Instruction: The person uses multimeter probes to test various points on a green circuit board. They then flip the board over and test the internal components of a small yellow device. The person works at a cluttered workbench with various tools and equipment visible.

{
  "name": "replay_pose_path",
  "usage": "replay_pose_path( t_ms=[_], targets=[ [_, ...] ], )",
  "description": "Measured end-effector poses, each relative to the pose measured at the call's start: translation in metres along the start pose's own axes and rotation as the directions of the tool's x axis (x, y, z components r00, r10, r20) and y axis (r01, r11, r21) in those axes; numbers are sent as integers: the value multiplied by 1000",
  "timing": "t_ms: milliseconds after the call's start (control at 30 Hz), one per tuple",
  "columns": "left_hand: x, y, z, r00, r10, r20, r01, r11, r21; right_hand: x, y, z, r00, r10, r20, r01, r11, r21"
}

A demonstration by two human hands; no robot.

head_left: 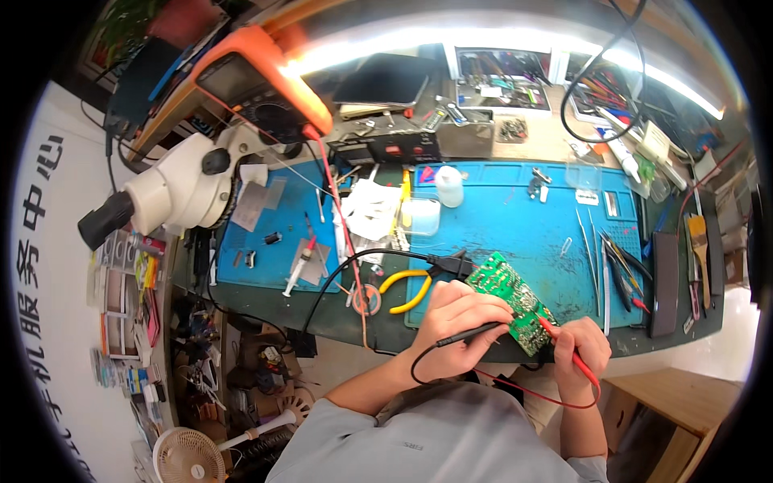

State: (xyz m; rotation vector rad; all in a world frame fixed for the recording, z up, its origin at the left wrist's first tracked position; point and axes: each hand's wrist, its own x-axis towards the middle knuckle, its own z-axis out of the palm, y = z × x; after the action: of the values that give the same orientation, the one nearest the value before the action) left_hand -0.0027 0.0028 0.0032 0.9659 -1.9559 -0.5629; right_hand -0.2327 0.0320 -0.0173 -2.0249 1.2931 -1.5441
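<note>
Your left hand (459, 326) pinches the black probe (471, 332); your right hand (581, 348) is closed on the red probe (564, 344). Both tips rest on the one green circuit board (511, 299) at the blue mat's (515, 221) near edge. Probing looks underway. Two probes, one orange meter (262, 84).

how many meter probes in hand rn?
2. The black probe is in the left hand, its tip toward the green circuit board; the red probe is in the right hand, its tip on the board's near edge. None look hidden.
</note>
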Motion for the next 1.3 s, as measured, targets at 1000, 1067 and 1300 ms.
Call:
replay_pose_path(
  t_ms=[1000,1067,1300],
  targets=[
    [-2,1,2,1000,-2,-24,2,1000,3,0,8,-5,999,-49,15,48,997,64],
    [-2,1,1,1000,-3,-2,3,1000,13,1,8,-3,998,-52,21,51,996,73],
    [-1,1,2,1000,-8,-19,8,1000,13,2,7,-2,999,-42,31,39,997,63]
  ],
)
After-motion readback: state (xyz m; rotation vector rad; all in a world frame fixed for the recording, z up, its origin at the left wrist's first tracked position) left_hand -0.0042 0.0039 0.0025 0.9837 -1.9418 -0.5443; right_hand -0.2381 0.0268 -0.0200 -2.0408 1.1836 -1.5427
